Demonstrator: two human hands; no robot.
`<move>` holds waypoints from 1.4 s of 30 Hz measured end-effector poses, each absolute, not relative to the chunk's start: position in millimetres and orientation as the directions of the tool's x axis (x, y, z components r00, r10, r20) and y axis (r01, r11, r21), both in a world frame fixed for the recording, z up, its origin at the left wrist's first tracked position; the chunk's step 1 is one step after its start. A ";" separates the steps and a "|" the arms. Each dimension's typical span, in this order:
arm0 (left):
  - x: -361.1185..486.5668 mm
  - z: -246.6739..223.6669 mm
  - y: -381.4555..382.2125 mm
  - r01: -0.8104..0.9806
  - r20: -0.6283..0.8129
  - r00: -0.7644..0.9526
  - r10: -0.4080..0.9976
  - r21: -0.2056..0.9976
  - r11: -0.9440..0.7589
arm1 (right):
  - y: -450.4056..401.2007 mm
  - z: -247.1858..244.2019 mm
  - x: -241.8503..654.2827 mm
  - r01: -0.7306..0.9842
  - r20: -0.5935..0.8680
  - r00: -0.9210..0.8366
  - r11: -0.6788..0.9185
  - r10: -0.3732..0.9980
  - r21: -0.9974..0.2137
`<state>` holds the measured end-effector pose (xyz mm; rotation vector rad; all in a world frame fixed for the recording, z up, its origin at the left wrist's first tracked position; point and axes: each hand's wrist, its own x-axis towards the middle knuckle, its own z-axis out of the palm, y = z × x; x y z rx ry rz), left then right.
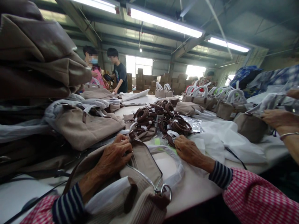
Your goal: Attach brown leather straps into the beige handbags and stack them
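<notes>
A beige corduroy handbag (142,202) with brown trim lies in front of me, its metal zip open and its handles wrapped in white. My left hand (116,152) is closed on the edge of the bag's opening, fingers curled at the zip. To the right, my right hand (189,151) reaches past the bag, its fingers closed at a coiled brown strap (171,139) banded in white. The fingertips are partly hidden there. Just beyond lies a heap of coiled brown straps (179,124).
Stacked bags (42,59) rise high at the left, beside another beige bag (91,127). White wrapping sheets (219,137) spread at the right, near a co-worker's hand (280,119) on a grey-brown bag (251,126). Finished-looking bags (230,109) stand behind; two people (120,74) work farther back.
</notes>
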<state>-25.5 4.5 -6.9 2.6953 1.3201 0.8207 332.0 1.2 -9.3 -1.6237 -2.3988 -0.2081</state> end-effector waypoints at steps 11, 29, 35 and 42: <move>-25.3 -7.3 5.1 0.707 0.459 0.513 0.726 0.255 -0.660 | 16.2 71.3 351.7 0.354 0.242 -0.113 0.266 0.964 -0.897; -27.2 -8.6 3.4 0.704 0.462 0.530 0.711 0.228 -0.672 | -71.0 27.9 247.5 0.430 0.300 -0.736 0.761 0.607 -0.486; -26.3 -5.9 2.1 0.713 0.440 0.528 0.726 0.235 -0.661 | -31.4 58.3 267.6 0.471 0.329 -0.538 0.600 0.776 -0.647; -24.6 -2.9 -0.1 0.728 0.422 0.540 0.728 0.200 -0.656 | 37.5 57.4 245.0 0.817 0.217 -0.458 0.505 0.862 -0.279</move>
